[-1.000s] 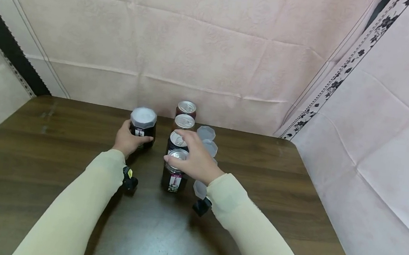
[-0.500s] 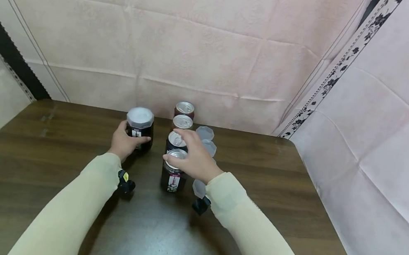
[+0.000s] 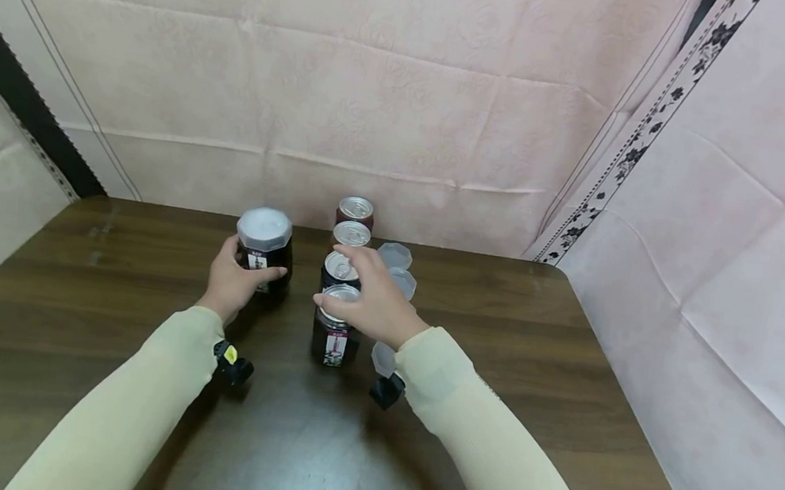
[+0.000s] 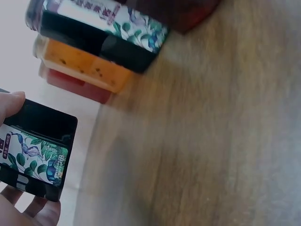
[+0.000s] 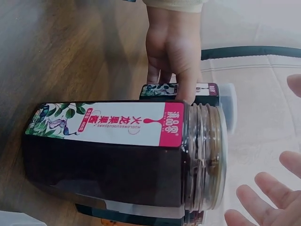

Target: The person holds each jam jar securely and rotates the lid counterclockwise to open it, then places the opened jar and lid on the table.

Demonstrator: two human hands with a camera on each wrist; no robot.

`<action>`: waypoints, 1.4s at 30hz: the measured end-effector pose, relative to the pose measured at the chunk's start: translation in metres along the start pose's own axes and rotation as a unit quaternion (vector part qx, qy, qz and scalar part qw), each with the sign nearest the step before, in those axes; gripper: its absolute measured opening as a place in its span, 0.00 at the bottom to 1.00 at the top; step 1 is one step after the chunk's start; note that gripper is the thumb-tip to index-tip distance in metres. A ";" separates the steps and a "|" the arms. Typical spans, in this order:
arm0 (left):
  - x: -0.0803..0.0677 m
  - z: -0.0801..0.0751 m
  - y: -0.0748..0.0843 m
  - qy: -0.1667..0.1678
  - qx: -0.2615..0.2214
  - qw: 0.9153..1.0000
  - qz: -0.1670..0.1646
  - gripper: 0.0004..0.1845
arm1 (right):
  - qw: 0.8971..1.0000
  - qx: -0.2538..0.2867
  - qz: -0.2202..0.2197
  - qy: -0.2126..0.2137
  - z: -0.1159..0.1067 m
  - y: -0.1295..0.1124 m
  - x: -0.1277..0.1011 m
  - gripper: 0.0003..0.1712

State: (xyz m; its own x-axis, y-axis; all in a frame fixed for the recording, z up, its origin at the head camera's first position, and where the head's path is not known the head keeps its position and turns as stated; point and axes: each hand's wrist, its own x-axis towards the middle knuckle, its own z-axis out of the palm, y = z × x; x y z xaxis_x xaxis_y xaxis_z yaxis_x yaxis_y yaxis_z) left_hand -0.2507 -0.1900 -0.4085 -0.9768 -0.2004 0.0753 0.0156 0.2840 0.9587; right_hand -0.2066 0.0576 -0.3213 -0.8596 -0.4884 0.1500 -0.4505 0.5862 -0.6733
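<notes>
My left hand (image 3: 233,284) grips a dark jar (image 3: 279,257) capped with a frosted plastic lid (image 3: 264,229); its thumb and fingers wrap the sides in the head view. In the left wrist view, this upright jar (image 4: 42,120) shows a leafy label. To the right stands a row of lidless-looking jars with pull-tab metal tops. My right hand (image 3: 383,300) arches over the nearest one, a dark jar (image 3: 333,346) with a pink and white label. Its fingers are spread; in the right wrist view the fingertips (image 5: 256,200) stay apart from that jar's top.
Behind the nearest jar stand another dark jar (image 4: 103,35), an orange one (image 4: 84,61) and a red one (image 4: 77,87). Loose clear plastic lids (image 3: 394,256) lie along the row's right side. A pale cloth (image 3: 407,103) hangs behind the wooden table (image 3: 528,387).
My left hand has shifted slightly left and nearer to me, carrying the capped jar farther from the row. The right hand stays almost still above the nearest jar.
</notes>
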 end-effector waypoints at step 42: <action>-0.074 -0.006 0.025 0.003 0.025 0.997 0.070 0.48 | 0.999 0.011 -0.027 -0.017 -0.008 -0.026 -0.011 0.44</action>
State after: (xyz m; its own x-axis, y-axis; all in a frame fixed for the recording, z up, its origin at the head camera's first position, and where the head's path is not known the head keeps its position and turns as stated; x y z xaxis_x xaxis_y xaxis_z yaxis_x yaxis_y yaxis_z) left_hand -0.1766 -0.1738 -0.3886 -0.9644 -0.1617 0.2095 0.1408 0.3568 0.9235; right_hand -0.1870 0.0525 -0.2997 -0.8256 -0.5408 0.1611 -0.4899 0.5453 -0.6802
